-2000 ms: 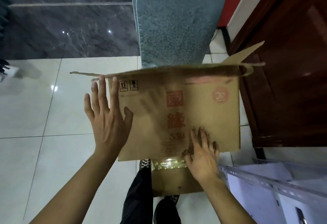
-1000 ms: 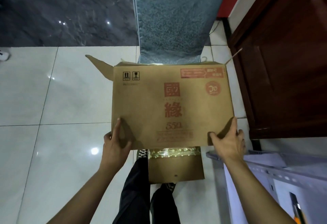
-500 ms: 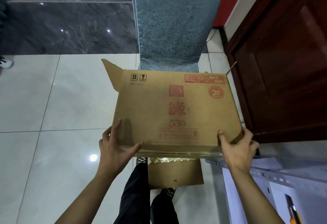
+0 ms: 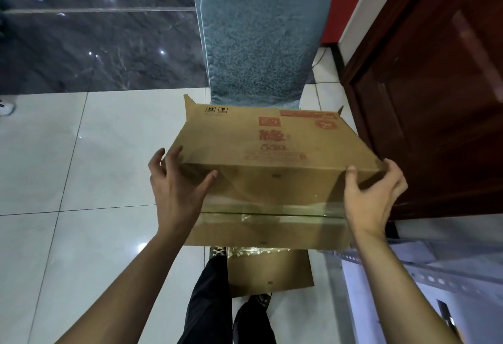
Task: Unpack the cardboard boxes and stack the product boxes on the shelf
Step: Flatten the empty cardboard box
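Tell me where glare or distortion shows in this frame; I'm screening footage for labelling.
Head view: ceiling-light glare spots on the dark marble wall and white floor tiles; wide-angle bending of the door; cardboard box print slightly soft; clear tape glints.

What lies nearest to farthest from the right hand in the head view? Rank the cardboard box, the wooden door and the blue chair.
From the right hand:
1. Cardboard box: gripped at its right corner, in contact.
2. Wooden door: just to the right, behind the hand.
3. Blue chair: beyond the box, up and to the left.
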